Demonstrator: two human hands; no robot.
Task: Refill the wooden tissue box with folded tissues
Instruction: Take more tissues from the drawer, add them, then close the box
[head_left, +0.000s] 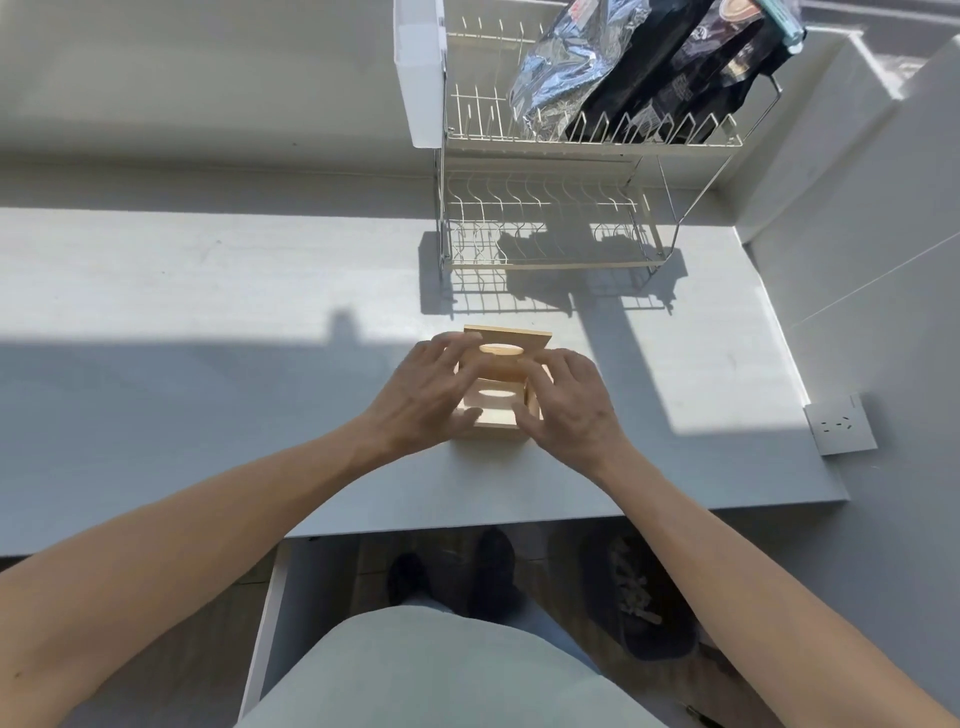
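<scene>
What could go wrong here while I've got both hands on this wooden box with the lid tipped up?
The lid stands tilted open, so it may drop shut on the left hand or right hand. The wooden tissue box looks small and light and could slide on the smooth table. No tissues are in view, so refilling may stall.

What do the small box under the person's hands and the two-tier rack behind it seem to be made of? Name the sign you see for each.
Box: looks like pale, unfinished wood; matt, light tan panels with an oval slot in the raised lid.
Rack: seems to be cream-coated metal wire on shiny chrome legs; thin bent rods, bright reflections.
</scene>
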